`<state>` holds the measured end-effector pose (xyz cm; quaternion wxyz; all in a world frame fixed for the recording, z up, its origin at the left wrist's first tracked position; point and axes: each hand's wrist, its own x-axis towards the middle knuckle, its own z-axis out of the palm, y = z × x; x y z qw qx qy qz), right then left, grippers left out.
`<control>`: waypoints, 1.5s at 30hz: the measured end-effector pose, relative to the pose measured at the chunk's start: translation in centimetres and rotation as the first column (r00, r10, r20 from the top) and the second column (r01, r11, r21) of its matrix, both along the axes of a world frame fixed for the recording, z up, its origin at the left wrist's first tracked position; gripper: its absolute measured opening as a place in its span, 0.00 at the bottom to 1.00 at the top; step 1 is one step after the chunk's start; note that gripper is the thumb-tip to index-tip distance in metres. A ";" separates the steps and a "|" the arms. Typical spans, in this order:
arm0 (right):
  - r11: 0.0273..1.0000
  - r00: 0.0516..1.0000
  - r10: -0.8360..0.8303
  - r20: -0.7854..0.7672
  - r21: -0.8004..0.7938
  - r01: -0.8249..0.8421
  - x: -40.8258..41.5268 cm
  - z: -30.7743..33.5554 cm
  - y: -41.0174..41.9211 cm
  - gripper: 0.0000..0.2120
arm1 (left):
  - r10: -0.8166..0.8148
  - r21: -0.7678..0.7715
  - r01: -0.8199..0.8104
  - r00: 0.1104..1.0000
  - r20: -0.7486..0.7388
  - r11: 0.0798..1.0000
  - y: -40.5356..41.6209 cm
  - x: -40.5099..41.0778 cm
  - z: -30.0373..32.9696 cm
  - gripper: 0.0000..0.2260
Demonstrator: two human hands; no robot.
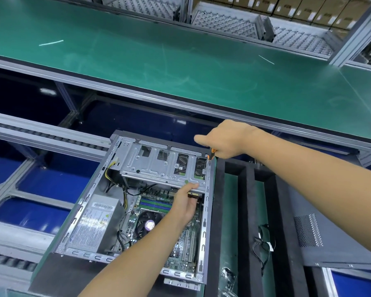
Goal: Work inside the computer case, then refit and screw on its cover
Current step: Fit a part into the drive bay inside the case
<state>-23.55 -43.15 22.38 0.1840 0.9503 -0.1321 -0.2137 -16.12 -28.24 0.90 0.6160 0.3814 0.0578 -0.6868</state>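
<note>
Computer case lies open beside cover, loose cables between.

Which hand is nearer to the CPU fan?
Left. The left hand is just beyond the CPU fan, gripping a connector; the right hand holds a screwdriver at the case's far corner.

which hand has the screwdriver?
The right hand, at the case's far right corner; an orange-and-black screwdriver pokes out below it. The left hand is inside the case, under the drive cage.
</note>
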 end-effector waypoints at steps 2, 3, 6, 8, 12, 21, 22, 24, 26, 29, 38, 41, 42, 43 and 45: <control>1.000 1.000 0.020 -0.015 0.013 -0.020 0.0 0.1 0.2 0.12 | 0.001 -0.001 -0.001 1.000 0.001 1.000 0.0 0.0 -0.1 0.07; 1.000 1.000 -0.025 -0.012 0.017 0.025 0.2 0.2 0.3 0.10 | -0.001 -0.005 0.001 1.000 -0.001 1.000 -0.1 0.0 -0.2 0.07; 0.947 0.948 -0.317 -0.034 0.051 0.318 1.0 0.2 0.5 0.12 | -0.002 -0.005 0.002 1.000 0.007 1.000 0.0 0.0 -0.2 0.08; 0.902 0.902 -0.427 -0.061 0.031 0.430 1.2 -0.1 0.6 0.16 | 0.003 0.004 -0.003 1.000 0.021 1.000 -0.1 0.0 -0.3 0.08; 0.959 0.959 -0.283 -0.029 0.009 0.283 0.2 -0.3 0.4 0.19 | 0.011 -0.002 -0.011 0.999 0.030 1.000 -0.2 0.0 -0.2 0.08; 0.893 0.908 -0.419 -0.030 0.168 0.418 0.3 0.2 0.6 0.11 | 0.009 -0.011 -0.009 0.999 0.050 1.000 0.0 -0.1 0.1 0.05; 0.828 0.847 -0.527 -0.075 0.181 0.531 0.5 0.4 0.7 0.14 | 0.009 -0.013 -0.008 0.999 0.049 1.000 0.0 -0.1 0.1 0.05; 0.786 0.802 -0.588 -0.103 0.160 0.597 0.6 0.5 0.6 0.17 | 0.013 -0.019 -0.013 0.999 0.047 1.000 -0.1 -0.1 0.1 0.05; 0.849 0.856 -0.512 -0.065 0.113 0.516 0.4 0.3 0.5 0.19 | 0.012 -0.027 -0.011 0.999 0.052 1.000 0.0 0.0 0.0 0.05; 0.947 0.949 -0.307 -0.070 0.082 0.312 -0.2 0.4 0.1 0.24 | 0.006 -0.027 -0.004 0.998 0.061 1.000 0.1 0.0 0.0 0.05; 0.985 0.997 -0.075 0.015 0.158 0.072 0.1 0.6 -0.2 0.08 | 0.013 -0.026 -0.011 0.998 0.061 1.000 0.0 0.1 -0.2 0.05; 0.958 0.959 -0.281 0.042 0.080 0.277 1.0 -0.2 0.7 0.16 | 0.020 -0.011 -0.020 0.998 0.056 1.000 -0.1 -0.1 -0.4 0.06; 0.943 0.942 -0.332 0.044 0.042 0.330 1.4 -0.3 1.0 0.19 | 0.021 -0.007 -0.020 0.998 0.055 1.000 -0.1 -0.1 -0.5 0.06; 0.935 0.934 -0.354 0.038 0.011 0.354 1.7 -0.4 1.1 0.21 | 0.021 -0.006 -0.021 0.998 0.056 1.000 -0.2 0.0 -0.5 0.06; 0.950 0.950 -0.311 0.021 -0.006 0.311 1.7 -0.3 1.1 0.20 | 0.016 -0.002 -0.016 0.998 0.067 1.000 -0.1 0.0 -0.5 0.06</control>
